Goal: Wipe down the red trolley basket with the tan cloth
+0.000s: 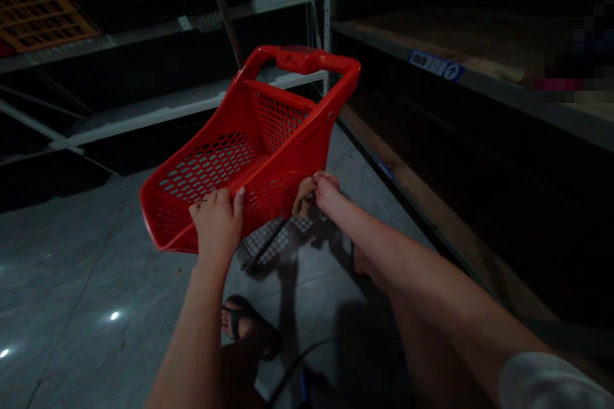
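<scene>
A red plastic shopping cart (pixel 292 172) stands in front of me, with its handle end towards the back right. My left hand (pixel 218 214) is closed over the near rim of its basket, fingers on the inside. Against the cart's near side wall, my right hand (pixel 326 188) pinches a crumpled brown cloth (pixel 304 197). The cloth hangs below the fingers, close to the perforated side. Inside, the part of the basket that shows holds nothing. A dark leg of the cart's frame (pixel 268 243) slants down to the floor.
Dark shelving with a wooden shelf (pixel 460 45) runs along the right. A metal rack (pixel 144 118) spans the back, with an orange crate (pixel 43 3) on it at upper left. Grey tiles (pixel 86 281) cover the floor. My sandalled foot (pixel 240 323) is below the cart.
</scene>
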`<state>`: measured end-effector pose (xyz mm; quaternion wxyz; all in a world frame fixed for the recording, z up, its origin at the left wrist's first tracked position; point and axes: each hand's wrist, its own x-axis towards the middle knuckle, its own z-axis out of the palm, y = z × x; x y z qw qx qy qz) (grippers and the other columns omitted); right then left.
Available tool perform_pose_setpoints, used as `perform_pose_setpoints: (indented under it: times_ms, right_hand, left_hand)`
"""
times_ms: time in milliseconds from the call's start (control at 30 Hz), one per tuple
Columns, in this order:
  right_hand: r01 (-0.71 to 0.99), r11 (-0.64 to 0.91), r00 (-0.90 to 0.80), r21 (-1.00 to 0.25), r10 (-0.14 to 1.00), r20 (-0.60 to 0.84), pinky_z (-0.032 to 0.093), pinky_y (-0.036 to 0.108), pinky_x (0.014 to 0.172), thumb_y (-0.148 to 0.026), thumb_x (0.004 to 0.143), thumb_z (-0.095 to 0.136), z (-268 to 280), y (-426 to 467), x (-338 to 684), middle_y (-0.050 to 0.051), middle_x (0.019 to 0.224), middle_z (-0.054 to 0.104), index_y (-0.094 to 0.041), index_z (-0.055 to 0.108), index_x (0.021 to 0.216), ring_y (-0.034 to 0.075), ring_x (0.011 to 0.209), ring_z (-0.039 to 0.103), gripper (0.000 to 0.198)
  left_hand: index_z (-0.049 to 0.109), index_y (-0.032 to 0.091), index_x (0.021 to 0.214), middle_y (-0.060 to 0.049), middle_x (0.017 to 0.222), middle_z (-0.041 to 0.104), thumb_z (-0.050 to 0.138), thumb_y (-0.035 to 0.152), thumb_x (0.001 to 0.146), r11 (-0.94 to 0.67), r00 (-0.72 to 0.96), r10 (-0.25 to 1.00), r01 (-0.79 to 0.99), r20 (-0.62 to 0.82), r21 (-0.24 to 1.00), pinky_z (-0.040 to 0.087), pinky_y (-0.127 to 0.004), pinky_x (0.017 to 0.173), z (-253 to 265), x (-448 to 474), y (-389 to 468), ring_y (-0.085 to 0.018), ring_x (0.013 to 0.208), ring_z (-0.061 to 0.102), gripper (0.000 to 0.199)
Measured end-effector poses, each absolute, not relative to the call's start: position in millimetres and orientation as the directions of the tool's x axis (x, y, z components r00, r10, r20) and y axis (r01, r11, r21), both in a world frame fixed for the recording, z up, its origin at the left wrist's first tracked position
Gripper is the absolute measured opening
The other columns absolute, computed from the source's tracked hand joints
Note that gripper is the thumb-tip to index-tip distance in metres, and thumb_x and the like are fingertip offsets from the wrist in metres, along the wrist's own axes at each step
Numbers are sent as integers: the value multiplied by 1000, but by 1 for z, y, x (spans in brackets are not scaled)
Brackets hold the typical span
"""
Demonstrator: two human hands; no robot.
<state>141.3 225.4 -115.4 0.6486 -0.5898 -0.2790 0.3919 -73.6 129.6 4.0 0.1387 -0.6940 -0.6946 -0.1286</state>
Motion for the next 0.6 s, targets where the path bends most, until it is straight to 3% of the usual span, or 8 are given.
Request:
perform_pose_setpoints:
  times_ms: [100,167,233,300,500,600]
  right_hand:
    - [-132,136,580,-982,814,35,56,32,77,-20,67,50,-72,242,163,2,83,65,-22,51,78,18,80,64,11]
    - [-12,291,575,-957,784,232,53,35,93,-18,69,51,-45,246,177,5,101,67,-21,56,88,19,99,64,20]
    - [131,439,541,-889,720,435,51,36,100,-19,74,51,-29,246,184,6,107,66,-21,58,96,20,106,62,23]
    - [217,503,523,-836,663,535,51,37,99,-22,80,52,-27,243,186,7,107,64,-22,58,102,20,104,62,23]
    - [261,316,694,-912,596,405,51,39,97,-35,86,56,-70,239,181,11,118,59,-21,55,105,22,109,59,24]
    - [292,258,716,-921,579,389,50,38,96,-33,91,48,-84,241,180,9,114,60,-21,53,113,20,107,58,25]
  left_hand:
    - [62,18,97,-16,100,72,26,49,106,-25,29,923,1000,385,-15,39,-43,86,3,-71,127,-32,96,65,48]
    - [62,18,97,-15,99,72,27,48,106,-30,37,916,999,401,-23,39,-43,85,3,-69,124,-32,95,65,48]
    - [62,18,97,-15,97,72,28,47,106,-28,38,908,999,417,-30,39,-43,85,2,-68,120,-32,93,65,46]
    - [62,18,97,-15,97,72,28,46,106,-30,42,903,999,427,-34,38,-43,85,2,-66,117,-32,92,65,45]
    - [63,17,97,-15,98,72,31,45,106,-34,60,907,997,416,-72,38,-42,83,3,-56,113,-32,91,66,43]
    - [63,16,96,-16,97,73,30,45,106,-39,69,907,996,415,-80,39,-42,82,4,-52,113,-32,91,66,44]
